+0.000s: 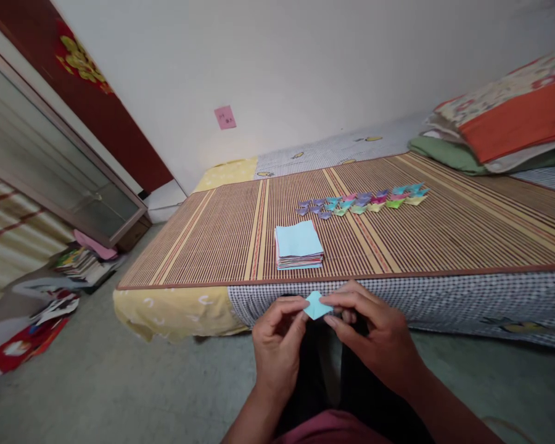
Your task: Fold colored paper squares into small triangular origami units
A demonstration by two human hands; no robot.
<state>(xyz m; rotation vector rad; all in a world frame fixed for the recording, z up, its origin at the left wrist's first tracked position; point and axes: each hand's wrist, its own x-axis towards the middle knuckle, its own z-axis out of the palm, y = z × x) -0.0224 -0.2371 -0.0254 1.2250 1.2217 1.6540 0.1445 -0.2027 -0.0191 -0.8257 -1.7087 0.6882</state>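
Note:
A small folded light-blue paper (317, 306) is held up in front of the bed's edge. My left hand (279, 342) pinches its left corner between thumb and fingers. On its right side, the thumb and fingers of my right hand (374, 333) grip the paper too. Just beyond my hands, a stack of square paper sheets (299, 245) with a light-blue sheet on top lies on the striped mat (213, 240). Behind the stack to the right, several small folded paper pieces (363, 201) in purple, blue, pink, green and yellow lie in rows.
The mat covers a bed with a checked sheet (453, 302) hanging over its front edge. Folded bedding (513, 117) is piled at the back right. Books (81, 265) and other items lie at the far left. A pink note (225, 117) is on the wall.

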